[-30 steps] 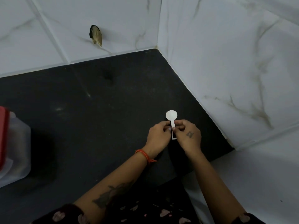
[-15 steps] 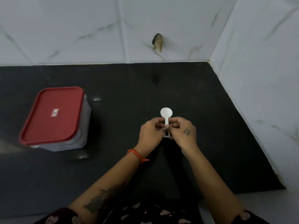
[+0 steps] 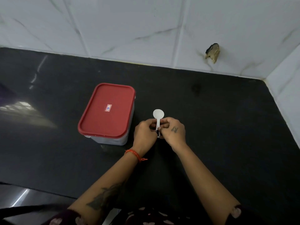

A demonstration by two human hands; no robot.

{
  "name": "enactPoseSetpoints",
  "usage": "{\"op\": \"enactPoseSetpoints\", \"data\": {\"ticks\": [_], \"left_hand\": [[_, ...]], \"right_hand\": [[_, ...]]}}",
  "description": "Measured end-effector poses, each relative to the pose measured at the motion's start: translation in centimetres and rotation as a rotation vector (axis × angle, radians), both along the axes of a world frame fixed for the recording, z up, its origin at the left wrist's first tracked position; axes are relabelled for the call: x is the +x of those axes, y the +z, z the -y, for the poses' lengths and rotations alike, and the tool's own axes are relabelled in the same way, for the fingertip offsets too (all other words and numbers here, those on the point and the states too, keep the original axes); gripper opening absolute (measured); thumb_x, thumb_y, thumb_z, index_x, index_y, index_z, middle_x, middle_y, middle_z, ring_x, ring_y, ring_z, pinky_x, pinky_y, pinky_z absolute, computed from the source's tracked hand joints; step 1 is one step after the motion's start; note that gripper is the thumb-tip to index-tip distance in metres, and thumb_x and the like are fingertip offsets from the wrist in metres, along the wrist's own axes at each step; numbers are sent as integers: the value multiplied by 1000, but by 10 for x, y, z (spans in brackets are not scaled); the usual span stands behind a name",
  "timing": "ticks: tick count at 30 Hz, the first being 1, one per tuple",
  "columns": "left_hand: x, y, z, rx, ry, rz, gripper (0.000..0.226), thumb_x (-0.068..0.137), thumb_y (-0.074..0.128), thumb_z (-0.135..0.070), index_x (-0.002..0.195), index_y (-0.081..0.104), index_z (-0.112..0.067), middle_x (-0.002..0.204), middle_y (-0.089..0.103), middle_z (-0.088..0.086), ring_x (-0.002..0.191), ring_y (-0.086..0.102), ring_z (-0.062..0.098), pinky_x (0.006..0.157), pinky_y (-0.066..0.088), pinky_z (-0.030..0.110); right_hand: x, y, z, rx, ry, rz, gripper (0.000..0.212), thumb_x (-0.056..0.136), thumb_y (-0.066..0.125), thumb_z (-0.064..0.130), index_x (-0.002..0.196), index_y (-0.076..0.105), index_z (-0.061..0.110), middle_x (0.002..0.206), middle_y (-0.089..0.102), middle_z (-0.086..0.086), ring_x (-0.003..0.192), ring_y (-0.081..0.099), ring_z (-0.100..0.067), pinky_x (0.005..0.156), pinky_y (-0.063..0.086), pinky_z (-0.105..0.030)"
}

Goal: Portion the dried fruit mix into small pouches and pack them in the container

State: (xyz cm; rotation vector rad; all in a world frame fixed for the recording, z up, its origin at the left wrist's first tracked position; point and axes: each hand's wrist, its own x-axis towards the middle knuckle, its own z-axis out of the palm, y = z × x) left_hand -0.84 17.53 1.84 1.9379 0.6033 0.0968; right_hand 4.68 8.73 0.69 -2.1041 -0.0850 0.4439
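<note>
**Both hands on the spoon, box now in view**

The left hand (image 3: 144, 133) and the right hand (image 3: 172, 132) meet over the worktop (image 3: 211, 127), and each grip is narrow: fingertips of both pinch the handle of a small white spoon (image 3: 158, 118). Its round bowl points away from the person, above the knuckles.

Over the last second the hands and spoon have kept the same pose. What has changed is the view, which has swung left, so the container (image 3: 105, 114) now stands just beside the left hand, apart from it. Its red lid (image 3: 107, 109) is shut.

No dried fruit and no pouches show anywhere on the dark surface, so portioning has likely not begun; whether the fruit is inside the box cannot be told. The next step is probably to free one hand and lift the lid.

Behind, the white tiled wall (image 3: 146, 30) carries a chipped hole (image 3: 213, 51).
</note>
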Motion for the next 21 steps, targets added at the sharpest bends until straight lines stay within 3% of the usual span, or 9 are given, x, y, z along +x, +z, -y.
{"op": "enactPoseSetpoints", "data": {"ticks": [6, 14, 18, 21], "left_hand": [[-2, -8, -10, 32, -58, -28, 48, 76, 50, 8, 110, 69, -19, 97, 71, 0, 85, 66, 10, 76, 53, 22], [-2, -14, -10, 74, -67, -55, 31, 81, 59, -3, 107, 69, -17, 98, 70, 2, 83, 66, 12, 77, 55, 28], [-5, -14, -2, 243, -21, -12, 42, 85, 59, -7, 127, 56, -13, 125, 54, 6, 105, 58, 19, 92, 48, 33], [-6, -8, 8, 305, 6, 114, 42, 90, 55, -12, 131, 51, -15, 130, 49, 3, 108, 56, 18, 92, 46, 29]], "right_hand": [[-3, -6, -9, -62, 23, 8, 20, 83, 64, 4, 99, 68, 15, 87, 71, -1, 82, 68, -16, 75, 58, -38], [-10, -5, -7, -89, 51, 28, 21, 85, 61, 8, 103, 69, 15, 90, 71, -2, 82, 68, -16, 77, 57, -37], [-11, 0, -2, -184, 77, 126, 22, 92, 54, 21, 110, 67, 16, 100, 70, 0, 93, 66, -17, 83, 52, -30], [-17, 7, 4, -176, 37, 247, 23, 96, 49, 25, 110, 65, 16, 102, 67, 1, 93, 62, -13, 79, 48, -24]]}}
